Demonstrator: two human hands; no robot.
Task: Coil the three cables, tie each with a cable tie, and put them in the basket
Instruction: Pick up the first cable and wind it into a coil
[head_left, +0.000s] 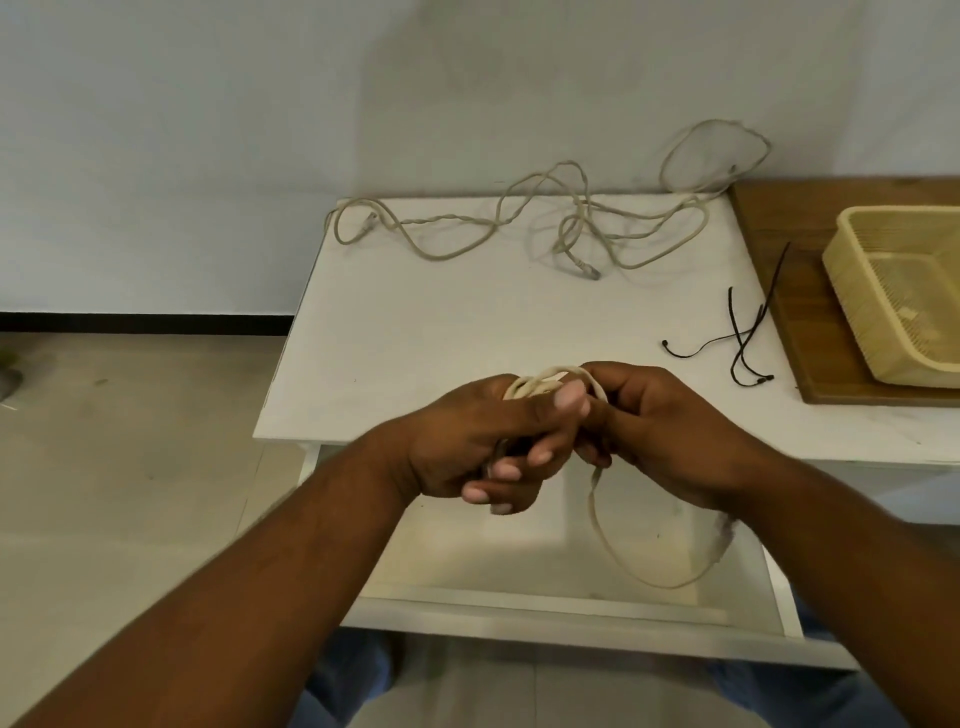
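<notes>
We hold the partly coiled cable (545, 383) over the white table's (415, 332) near edge, with left hand (467, 441) and right hand (665, 431) both curled around its loops and its tail hanging over the lower shelf (519, 566). Loose cables (519, 221) sprawl along the far edge by the grey wall (208, 130). Black cable ties (743, 343) lie at the edge of the wooden board (800, 312) bearing the beige basket (852, 291).

Beige cables (524, 223), black ties (737, 338)

Bare hands (467, 441), bare forearms (311, 545), blue trousers (353, 675)
</notes>
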